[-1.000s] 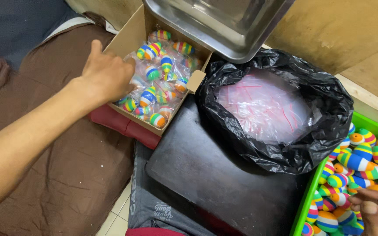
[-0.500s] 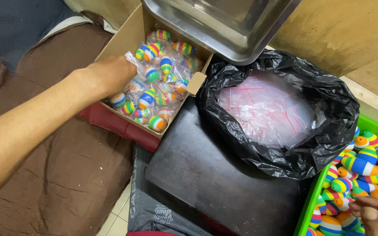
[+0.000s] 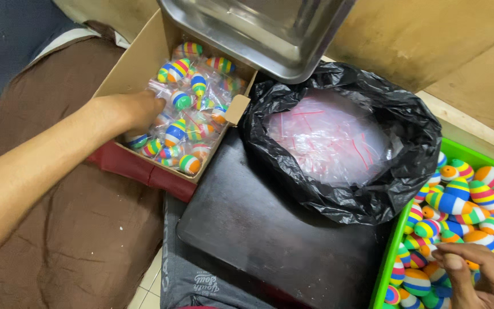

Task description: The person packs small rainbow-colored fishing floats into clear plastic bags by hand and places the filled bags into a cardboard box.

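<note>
Striped floats (image 3: 185, 123), sealed in little clear bags, fill the cardboard box (image 3: 135, 60) at the upper left, and the left hand (image 3: 137, 110) is right in among them. It reaches in over the box's near left wall, knuckles up, fingers buried in the plastic, so whether that grip is spread or pinching a bag I cannot tell. The bagged floats lie heaped against the box's right wall and near corner, one flap folded out at the right edge.

Over on the far right, the green crate (image 3: 389, 252) holds loose floats (image 3: 464, 200), piled in bands of orange, blue, yellow and green. The right hand (image 3: 478, 274) sits low at the crate's near edge, fingers curled down onto the pile, fingertips touching the floats; the grip looks drawn together, but what it pinches, if anything, is hidden.

Between box and crate sits a black bin bag (image 3: 293, 103), mouth rolled open, stuffed with clear plastic bags (image 3: 330, 134) with red strips. It rests on a dark flat board (image 3: 258, 229). A steel tray (image 3: 253, 28) overhangs the box's far right corner. A brown cloth (image 3: 75, 229) covers the floor at left.
</note>
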